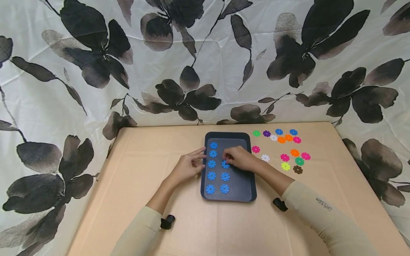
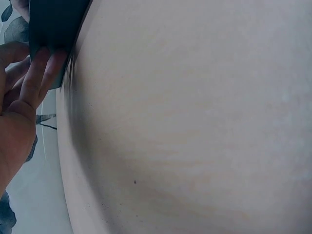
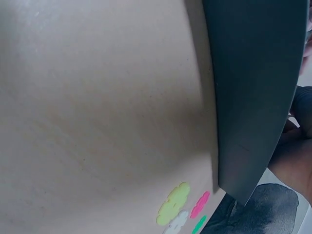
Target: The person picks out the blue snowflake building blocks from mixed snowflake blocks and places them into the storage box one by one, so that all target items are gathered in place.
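Observation:
A dark tray lies in the middle of the tan table. It holds several blue gear-shaped discs in two columns. My right hand reaches over the tray's right rim and pinches a blue disc at the top of the right column. My left hand rests beside the tray with straight fingers touching its left rim. In the right wrist view the tray is seen from outside its wall.
Several loose discs lie right of the tray: green, purple, orange, pink, white, yellow, brown. A floral curtain hangs behind and beside the table. Yellow and pink discs show near the tray's corner.

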Tool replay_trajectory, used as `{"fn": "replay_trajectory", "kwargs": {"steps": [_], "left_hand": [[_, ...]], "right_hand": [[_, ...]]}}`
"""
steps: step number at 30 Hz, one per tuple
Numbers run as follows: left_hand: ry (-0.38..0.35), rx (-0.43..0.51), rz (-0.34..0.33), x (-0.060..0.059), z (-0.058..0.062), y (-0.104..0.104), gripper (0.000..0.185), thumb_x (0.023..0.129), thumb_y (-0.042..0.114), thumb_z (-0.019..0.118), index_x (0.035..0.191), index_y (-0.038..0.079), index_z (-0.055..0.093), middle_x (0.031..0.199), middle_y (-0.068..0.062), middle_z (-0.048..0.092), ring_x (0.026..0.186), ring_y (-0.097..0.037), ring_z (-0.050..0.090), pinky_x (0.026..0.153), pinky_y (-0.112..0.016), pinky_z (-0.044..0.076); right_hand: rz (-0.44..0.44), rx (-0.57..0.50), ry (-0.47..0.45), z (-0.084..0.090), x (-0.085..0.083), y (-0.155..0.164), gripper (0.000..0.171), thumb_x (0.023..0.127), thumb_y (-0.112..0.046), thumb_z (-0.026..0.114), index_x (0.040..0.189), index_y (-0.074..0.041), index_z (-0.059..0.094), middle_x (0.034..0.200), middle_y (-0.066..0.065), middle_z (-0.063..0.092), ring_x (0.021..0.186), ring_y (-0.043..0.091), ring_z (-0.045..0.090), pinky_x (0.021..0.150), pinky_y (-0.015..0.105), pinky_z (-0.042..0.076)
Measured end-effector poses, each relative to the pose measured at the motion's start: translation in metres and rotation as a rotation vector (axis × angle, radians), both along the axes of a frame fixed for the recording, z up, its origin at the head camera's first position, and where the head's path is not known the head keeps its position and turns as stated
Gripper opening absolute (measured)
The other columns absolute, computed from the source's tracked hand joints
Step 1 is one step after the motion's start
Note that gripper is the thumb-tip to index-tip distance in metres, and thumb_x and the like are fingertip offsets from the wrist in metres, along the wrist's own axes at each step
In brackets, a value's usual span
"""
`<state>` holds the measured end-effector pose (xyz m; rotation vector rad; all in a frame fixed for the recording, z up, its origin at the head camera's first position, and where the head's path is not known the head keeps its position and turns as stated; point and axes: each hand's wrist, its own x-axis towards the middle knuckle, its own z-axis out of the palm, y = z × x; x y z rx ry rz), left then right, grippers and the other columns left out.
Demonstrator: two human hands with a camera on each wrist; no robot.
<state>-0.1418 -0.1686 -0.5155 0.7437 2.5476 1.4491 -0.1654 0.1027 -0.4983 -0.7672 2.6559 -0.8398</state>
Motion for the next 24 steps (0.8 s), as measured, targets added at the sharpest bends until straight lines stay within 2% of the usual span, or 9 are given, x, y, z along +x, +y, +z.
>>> {"fn": "replay_trajectory", "kwargs": {"steps": [24], "left_hand": [[-0.01, -0.023, 0.009, -0.0008, -0.0001, 0.0006, 0.039, 0.089, -0.001, 0.075, 0.128, -0.001, 0.071, 0.158, -0.007, 0.051, 0.075, -0.009, 0.071, 0.067, -0.021, 0.058]], "right_hand": [[-0.018, 0.002, 0.031, -0.0033, 0.001, -0.0015, 0.004, 0.095, -0.01, 0.074, 0.093, -0.011, 0.071, 0.084, -0.001, 0.067, 0.078, 0.011, 0.059, 0.071, 0.024, 0.054]]}}
